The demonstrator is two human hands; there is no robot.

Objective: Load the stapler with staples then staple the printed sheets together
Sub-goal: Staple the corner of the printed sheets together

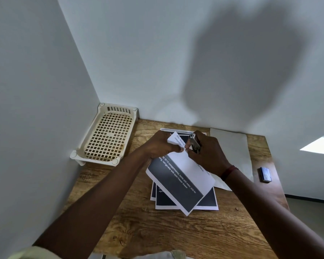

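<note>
Left hand (158, 146) pinches the lifted sheets (180, 176) at their edge. Right hand (207, 154) grips the stapler (195, 143), set against that edge.

head-worn view, facing down, close over table (131, 230)

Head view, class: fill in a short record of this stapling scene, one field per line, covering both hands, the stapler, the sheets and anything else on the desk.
left hand: pinches the upper edge of the lifted sheets
right hand: grips the stapler, at the same edge
stapler: metal, jaws at the paper edge; whether it has fired cannot be told
lifted sheets: printed, held tilted above the stack
stack: more printed sheets flat on the wooden desk
basket: cream, perforated, in the far left corner
small box: dark, near the right edge
</note>
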